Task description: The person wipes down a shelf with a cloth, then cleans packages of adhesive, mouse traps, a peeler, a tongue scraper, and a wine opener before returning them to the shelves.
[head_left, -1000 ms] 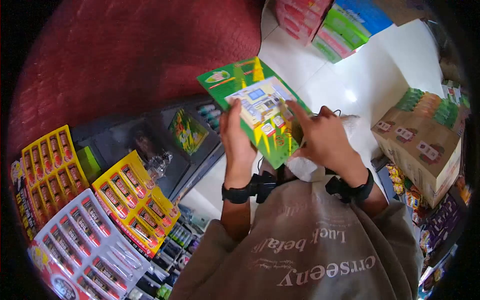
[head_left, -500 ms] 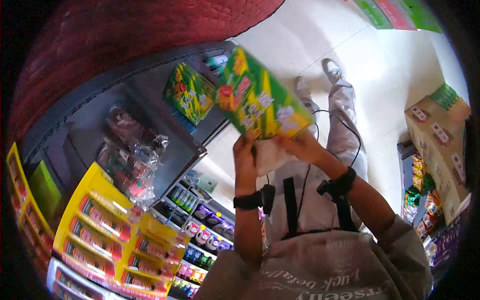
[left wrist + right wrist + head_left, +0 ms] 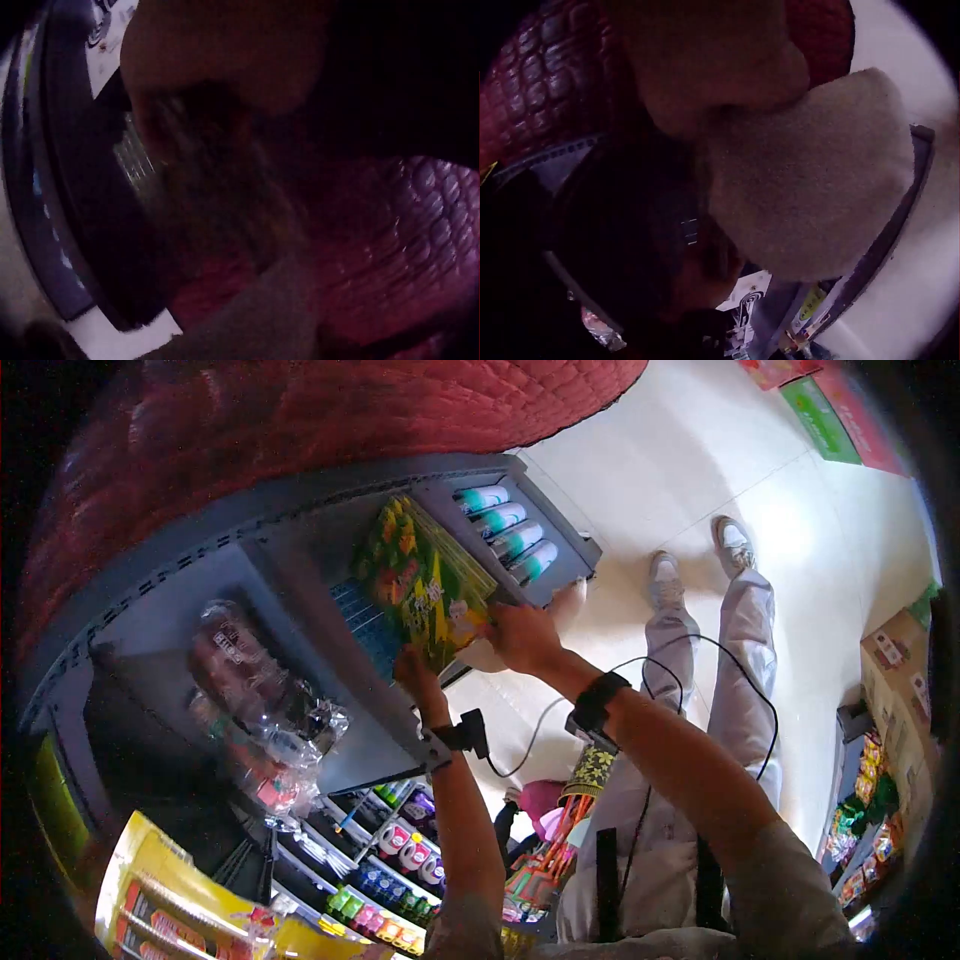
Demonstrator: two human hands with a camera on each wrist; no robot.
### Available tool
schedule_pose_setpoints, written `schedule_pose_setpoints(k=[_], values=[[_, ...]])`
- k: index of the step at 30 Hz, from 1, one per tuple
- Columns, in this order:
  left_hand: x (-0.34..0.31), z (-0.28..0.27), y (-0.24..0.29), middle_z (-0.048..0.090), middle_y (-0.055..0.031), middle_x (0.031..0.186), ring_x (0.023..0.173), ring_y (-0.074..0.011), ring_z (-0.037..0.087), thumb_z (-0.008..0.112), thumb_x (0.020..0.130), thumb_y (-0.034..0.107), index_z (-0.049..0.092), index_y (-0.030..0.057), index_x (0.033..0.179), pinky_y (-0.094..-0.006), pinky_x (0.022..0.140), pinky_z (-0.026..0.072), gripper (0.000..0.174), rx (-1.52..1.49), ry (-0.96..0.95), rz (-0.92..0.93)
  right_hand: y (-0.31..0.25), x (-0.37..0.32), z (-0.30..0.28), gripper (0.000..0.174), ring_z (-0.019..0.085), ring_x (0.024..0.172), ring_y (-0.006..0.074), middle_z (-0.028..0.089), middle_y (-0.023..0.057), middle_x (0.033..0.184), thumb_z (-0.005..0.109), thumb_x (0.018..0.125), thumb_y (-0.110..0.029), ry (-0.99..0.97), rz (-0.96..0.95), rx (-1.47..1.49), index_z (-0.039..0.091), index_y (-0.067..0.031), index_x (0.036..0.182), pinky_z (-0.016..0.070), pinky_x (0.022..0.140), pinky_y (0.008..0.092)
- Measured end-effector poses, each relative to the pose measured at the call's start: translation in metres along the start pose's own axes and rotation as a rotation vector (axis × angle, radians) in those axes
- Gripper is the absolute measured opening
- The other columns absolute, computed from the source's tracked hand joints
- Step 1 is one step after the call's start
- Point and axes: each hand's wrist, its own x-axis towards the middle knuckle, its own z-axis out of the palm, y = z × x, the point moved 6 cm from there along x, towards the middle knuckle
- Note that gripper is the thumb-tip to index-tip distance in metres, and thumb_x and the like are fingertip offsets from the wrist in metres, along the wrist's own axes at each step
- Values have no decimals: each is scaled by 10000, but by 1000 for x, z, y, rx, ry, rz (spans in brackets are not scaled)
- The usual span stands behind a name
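A flat green-and-yellow packet (image 3: pixel 425 595) leans over a dark shelf compartment in the head view, with more layered edges along its right side. Its near end is held by my left hand (image 3: pixel 422 685), low at the corner. My right hand (image 3: pixel 525 638) grips the near right edge and also holds a pale beige cloth (image 3: pixel 570 608). That cloth (image 3: pixel 810 176) fills much of the right wrist view, under the fingers. The left wrist view is dark; the left hand (image 3: pixel 217 60) shows at its top, and the packet is blurred below it.
Several white-and-teal cylinders (image 3: pixel 510 535) lie in the compartment to the right. Left of the packet, plastic-wrapped goods (image 3: pixel 260 700) sit in another section. A red quilted surface (image 3: pixel 300 410) borders the shelf top (image 3: pixel 240 525). Bottles (image 3: pixel 400 850) stand on lower shelves; cartons (image 3: pixel 900 670) are at the right.
Both hands have brought the packet left and down, from in front of my body to the shelf compartment. The right hand earlier pointed at the packet's face; now it grips its edge.
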Motion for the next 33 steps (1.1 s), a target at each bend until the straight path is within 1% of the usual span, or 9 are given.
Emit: schedule_pose_setpoints(k=[6, 9, 14, 19, 21, 25, 28, 31, 33], values=[[42, 13, -40, 600, -164, 1085, 946, -250, 569, 524, 906, 288, 566, -16, 1130, -357, 818, 453, 380, 415, 13, 287, 7, 31, 32, 242, 652, 708, 293, 654, 133, 731, 582, 826, -339, -12, -90, -280, 624, -111, 897, 459, 717, 455], [27, 27, -4, 596, -157, 1083, 937, -259, 562, 546, 898, 326, 517, -14, 1192, -356, 828, 443, 450, -100, -84, 157, 10, 45, 31, 306, 654, 687, 264, 656, 115, 714, 607, 808, -364, 126, -144, -412, 606, -82, 926, 431, 752, 433], [34, 31, -12, 584, -155, 1090, 926, -236, 549, 566, 892, 328, 508, -17, 1191, -359, 850, 425, 459, 60, -148, 127, 11, 54, 11, 561, 646, 658, 275, 642, 108, 674, 675, 732, -395, 235, -201, -388, 524, 22, 1077, 411, 784, 396], [40, 30, -10, 583, -147, 1095, 924, -240, 549, 569, 889, 287, 525, -7, 1171, -377, 829, 437, 410, -29, -73, -264, 8, 68, 11, 828, 640, 648, 275, 631, 107, 649, 737, 650, -391, 211, -277, -448, 410, 80, 1247, 412, 801, 379], [40, 27, -5, 581, -144, 1103, 935, -239, 547, 566, 889, 290, 525, -3, 1173, -372, 830, 437, 410, 78, -134, 46, 8, 76, 20, 874, 638, 650, 275, 630, 112, 649, 741, 641, -395, 158, -246, -460, 386, 88, 1277, 413, 811, 377], [50, 32, -10, 574, -152, 1130, 964, -242, 554, 549, 895, 290, 521, 0, 1184, -366, 841, 438, 410, -30, -158, -77, 7, 76, 24, 841, 636, 652, 271, 632, 106, 651, 721, 661, -394, 293, -283, -530, 399, 79, 1277, 418, 820, 374], [42, 34, -6, 577, -165, 1103, 968, -270, 561, 496, 918, 308, 530, -9, 1155, -378, 834, 449, 397, -90, -127, 92, 11, 66, 20, 810, 636, 655, 272, 636, 98, 657, 715, 667, -392, 237, -266, -460, 415, 66, 1264, 417, 823, 379], [60, 17, -43, 576, -176, 1079, 991, -306, 557, 501, 918, 224, 541, -14, 1115, -394, 865, 441, 312, 611, -22, 522, 19, 45, 10, 736, 637, 669, 278, 640, 96, 674, 715, 672, -386, 187, -196, -380, 456, 32, 1220, 411, 825, 389], [-1, 17, 16, 575, -180, 1073, 1007, -316, 550, 525, 901, 161, 547, -18, 1095, -402, 896, 428, 265, 434, 174, 424, 30, 11, 0, 659, 640, 693, 280, 640, 100, 690, 712, 685, -379, 161, -143, -313, 490, 1, 1175, 408, 821, 399]])
